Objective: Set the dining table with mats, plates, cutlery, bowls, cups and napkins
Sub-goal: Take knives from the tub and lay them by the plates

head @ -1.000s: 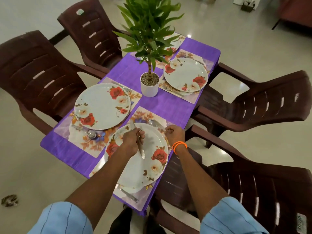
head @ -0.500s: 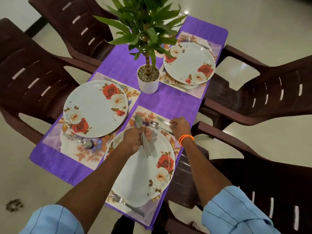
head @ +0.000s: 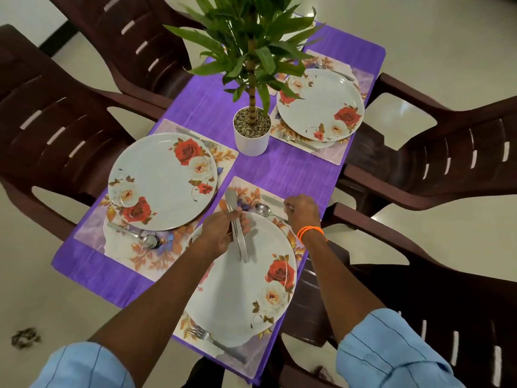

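Note:
My left hand (head: 223,232) grips a bundle of knives (head: 239,239) above the near floral plate (head: 246,287). The blades point away, towards the plant. My right hand (head: 302,210) pinches the handle of a knife (head: 272,201) lying on the near floral mat (head: 243,189), beside a spoon (head: 263,210). A fork (head: 216,343) lies on the mat at the plate's near edge. Two more plates (head: 159,180) (head: 321,105) sit on their own mats with cutlery beside them.
A potted plant (head: 251,130) in a white pot stands mid-table on the purple cloth (head: 279,169). Dark brown plastic chairs (head: 56,113) (head: 447,152) ring the table on both sides. A small dark scrap (head: 25,337) lies on the tiled floor at the left.
My right hand has shifted slightly along the mat's far edge with the knife. The left hand has tilted its bundle of knives more upright. The camera has dipped closer to the table.

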